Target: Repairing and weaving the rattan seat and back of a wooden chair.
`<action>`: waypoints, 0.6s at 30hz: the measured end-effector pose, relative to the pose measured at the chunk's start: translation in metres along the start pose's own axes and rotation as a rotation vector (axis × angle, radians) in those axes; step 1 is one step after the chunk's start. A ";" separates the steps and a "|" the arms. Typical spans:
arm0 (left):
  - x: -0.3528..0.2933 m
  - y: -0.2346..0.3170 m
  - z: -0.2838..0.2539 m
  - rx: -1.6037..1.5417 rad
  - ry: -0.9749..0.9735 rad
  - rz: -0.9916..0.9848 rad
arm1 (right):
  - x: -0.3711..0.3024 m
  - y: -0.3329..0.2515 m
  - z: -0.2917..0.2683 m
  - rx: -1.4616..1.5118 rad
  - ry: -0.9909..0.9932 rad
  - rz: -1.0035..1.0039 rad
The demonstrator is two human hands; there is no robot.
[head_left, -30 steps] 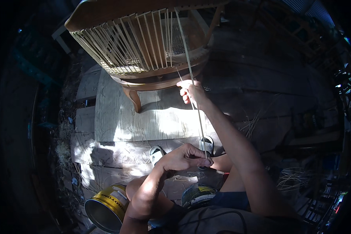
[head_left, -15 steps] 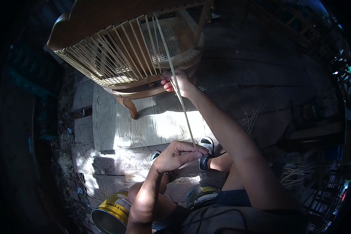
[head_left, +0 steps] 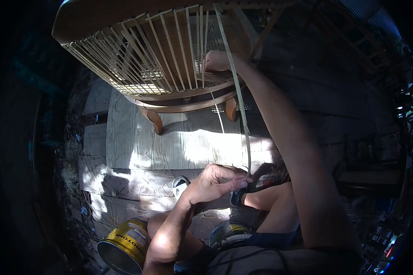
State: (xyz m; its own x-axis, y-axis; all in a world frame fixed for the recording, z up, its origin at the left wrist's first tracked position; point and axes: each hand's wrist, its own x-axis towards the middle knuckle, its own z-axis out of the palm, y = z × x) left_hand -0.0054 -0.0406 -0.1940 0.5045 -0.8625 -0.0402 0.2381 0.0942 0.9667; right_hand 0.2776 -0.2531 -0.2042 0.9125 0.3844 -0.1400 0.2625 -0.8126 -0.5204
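Observation:
A wooden chair frame (head_left: 85, 20) stands at the upper left, with pale cane strands (head_left: 170, 50) strung across its open panel from rail to rail. A long loose cane strand (head_left: 237, 87) runs from the top rail down to my left hand (head_left: 218, 183), which pinches it between thumb and fingers above my lap. My right hand (head_left: 218, 61) reaches up to the panel's right side, next to the last strung strands. Its fingers look curled, but their tips and anything in them are hidden. A thin strand end (head_left: 218, 112) hangs below the lower rail.
A pale wooden board (head_left: 124, 137) lies under the chair on the plank floor, partly sunlit. A yellow metal bucket (head_left: 128, 240) sits by my left leg, with another container (head_left: 231, 231) between my legs. Dark furniture (head_left: 367, 169) stands at right.
My right hand has moved from the lower rail up beside the panel's strands. My left hand, still pinching the long strand, has shifted slightly right. The chair now sits a little higher in view.

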 end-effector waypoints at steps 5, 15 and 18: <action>0.000 -0.006 -0.010 0.211 0.159 0.179 | 0.029 -0.031 -0.034 0.636 0.580 0.018; 0.000 -0.013 -0.019 0.486 0.627 0.340 | 0.011 -0.021 0.011 -0.144 0.039 0.182; 0.018 -0.009 -0.009 0.514 0.558 0.355 | 0.014 0.044 0.005 -0.096 -0.114 -0.168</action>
State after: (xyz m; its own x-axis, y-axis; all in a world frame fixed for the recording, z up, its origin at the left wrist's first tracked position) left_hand 0.0090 -0.0522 -0.2055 0.8471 -0.4386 0.3000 -0.3524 -0.0411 0.9349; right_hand 0.3006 -0.2810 -0.2332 0.8137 0.5603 -0.1548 0.4413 -0.7687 -0.4630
